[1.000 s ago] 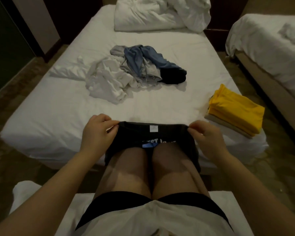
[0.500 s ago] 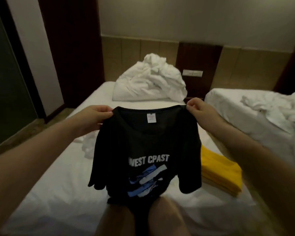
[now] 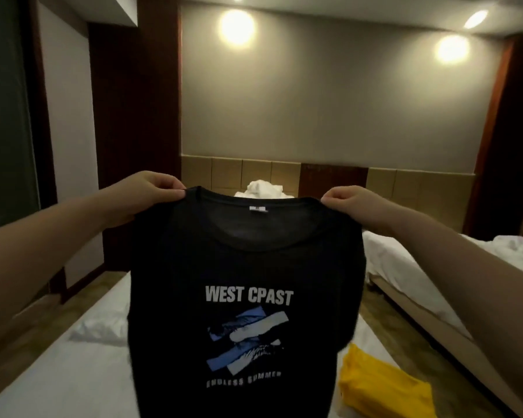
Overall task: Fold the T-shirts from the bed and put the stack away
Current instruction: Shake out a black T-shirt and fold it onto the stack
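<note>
Dimly, ceiling spotlights (image 3: 475, 19) glow on the grey wall (image 3: 329, 101) above the white bed (image 3: 58, 387).

A grey far wall (image 3: 329, 101) is lit by two round pools of warm light (image 3: 236, 27), and a recessed ceiling lamp (image 3: 475, 18) is seen at the upper right. Below the wall a band of beige padded panels (image 3: 254, 171) is run across, broken by a dark wooden section (image 3: 329, 179). A dark wooden column (image 3: 157, 86) is set at the left, with a white wall strip (image 3: 70, 146) beside it (the far-left surface is too dim to be identified). A white-sheeted bed (image 3: 73, 381) is placed near, a second bed (image 3: 405, 267) at the right, and brown patterned floor (image 3: 372, 306) is shown between them.
</note>
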Demonstrator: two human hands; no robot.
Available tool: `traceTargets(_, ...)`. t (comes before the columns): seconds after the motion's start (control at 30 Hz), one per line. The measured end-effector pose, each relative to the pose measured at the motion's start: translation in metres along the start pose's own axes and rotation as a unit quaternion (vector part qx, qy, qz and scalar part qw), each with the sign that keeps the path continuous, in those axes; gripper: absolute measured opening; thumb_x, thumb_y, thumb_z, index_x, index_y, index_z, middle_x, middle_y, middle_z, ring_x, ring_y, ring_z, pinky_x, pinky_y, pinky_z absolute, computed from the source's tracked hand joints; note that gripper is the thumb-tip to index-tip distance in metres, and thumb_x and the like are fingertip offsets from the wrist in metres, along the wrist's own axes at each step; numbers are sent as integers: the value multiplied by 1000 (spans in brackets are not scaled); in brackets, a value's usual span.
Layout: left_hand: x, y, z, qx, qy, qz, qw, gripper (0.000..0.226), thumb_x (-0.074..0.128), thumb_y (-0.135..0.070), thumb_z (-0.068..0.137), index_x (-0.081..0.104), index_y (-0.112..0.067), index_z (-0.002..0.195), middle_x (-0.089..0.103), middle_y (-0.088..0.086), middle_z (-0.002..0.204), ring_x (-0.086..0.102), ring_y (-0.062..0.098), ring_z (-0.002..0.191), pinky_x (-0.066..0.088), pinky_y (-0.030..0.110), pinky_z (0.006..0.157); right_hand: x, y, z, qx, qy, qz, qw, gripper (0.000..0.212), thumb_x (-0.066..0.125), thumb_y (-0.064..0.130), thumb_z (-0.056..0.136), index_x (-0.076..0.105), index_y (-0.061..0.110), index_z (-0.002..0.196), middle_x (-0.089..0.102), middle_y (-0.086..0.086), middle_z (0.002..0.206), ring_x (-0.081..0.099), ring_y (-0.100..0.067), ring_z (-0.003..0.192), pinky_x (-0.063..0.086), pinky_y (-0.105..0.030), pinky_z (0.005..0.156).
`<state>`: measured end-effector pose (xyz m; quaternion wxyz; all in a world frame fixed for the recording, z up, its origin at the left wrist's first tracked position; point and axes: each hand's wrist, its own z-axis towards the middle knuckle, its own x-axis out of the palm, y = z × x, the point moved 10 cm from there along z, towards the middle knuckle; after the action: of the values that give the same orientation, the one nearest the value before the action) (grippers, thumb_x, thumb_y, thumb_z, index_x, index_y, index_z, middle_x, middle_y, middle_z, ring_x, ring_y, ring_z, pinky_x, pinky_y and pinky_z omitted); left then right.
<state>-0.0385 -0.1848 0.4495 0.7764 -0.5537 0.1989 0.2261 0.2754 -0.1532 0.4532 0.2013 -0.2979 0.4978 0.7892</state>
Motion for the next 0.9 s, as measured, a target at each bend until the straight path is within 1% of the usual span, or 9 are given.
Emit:
traceTargets(0.07, -8, 0, 2, 2, 8, 8, 1000, 16, 55, -21, 89, 66, -11, 91, 65, 12, 97, 63, 28, 90, 50, 39, 79, 1, 0, -2, 10, 72, 60, 996, 18, 52, 24, 95, 66, 13, 96, 64, 1, 87, 62, -7, 76, 47, -19, 64)
traceTargets(0.2, -9, -4, 5, -2, 45, -10, 999, 16, 59, -24, 79, 65, -11, 87, 64, 12, 97, 61, 27, 88, 48, 37, 74, 9, -1, -1, 28, 169, 10, 985, 19, 52, 20, 93, 66, 14, 104, 67, 2, 97, 64, -11, 92, 48, -21, 73)
traceTargets(0.3, -12, -4, 12, -16, 62, -24, 998, 22, 60, -22, 77, 64, -7, 93, 64, 12, 97, 61, 26, 87, 47, 34, 71, -14, 10, 13, -14, 53, 100, 993, 18, 51, 22, 94, 65, 12, 98, 64, -1, 92, 61, -14, 88, 45, -23, 70)
traceTargets(0.37, -4, -3, 14, -17, 88, 41, 995, 16, 59, -20, 81, 64, -8, 92, 64, 12, 96, 63, 23, 85, 48, 32, 70, -15, 13, 23, -34, 3, 13, 999, 21, 48, 28, 96, 63, 13, 99, 61, -2, 94, 58, -15, 91, 44, -24, 70)
traceTargets(0.43, -10, -6, 20, -3, 46, 32, 998, 13, 56, -19, 87, 64, -9, 92, 63, 10, 93, 62, 20, 82, 47, 30, 68, -8, 13, 35, -63, -32, -118, 991, 20, 45, 28, 97, 60, 15, 98, 59, 0, 95, 56, -17, 93, 41, -22, 71)
traceTargets(0.57, -28, -22, 31, 39, -38, -15, 998, 20, 47, -23, 94, 61, -8, 96, 59, 7, 90, 57, 20, 82, 44, 29, 67, -39, 34, 42, -124, -156, -64, 978, 15, 45, 23, 98, 58, 15, 95, 57, 0, 94, 51, -13, 89, 36, -24, 69)
traceTargets(0.7, -24, -29, 42, 69, -46, -12, 997, 24, 40, -24, 98, 59, -11, 92, 55, 6, 86, 54, 18, 80, 41, 30, 71, -53, 47, 50, -157, -197, -59, 966, 17, 47, 20, 97, 61, 11, 92, 57, -2, 89, 50, -11, 81, 35, -10, 64)
traceTargets(0.8, -23, -31, 49, 69, -67, 0, 995, 27, 38, -28, 99, 59, -14, 89, 56, 4, 84, 54, 16, 77, 39, 31, 68, -60, 51, 56, -158, -207, -108, 960, 21, 47, 20, 97, 62, 7, 99, 57, -4, 94, 50, -16, 91, 31, -24, 65)
traceTargets(0.9, -28, -40, 54, 87, -96, -31, 991, 25, 40, -29, 98, 58, -16, 85, 56, 3, 83, 55, 17, 77, 40, 29, 65, -75, 56, 53, -180, -263, -81, 945, 20, 48, 18, 97, 62, 5, 99, 55, -3, 92, 48, -15, 91, 27, -22, 69)
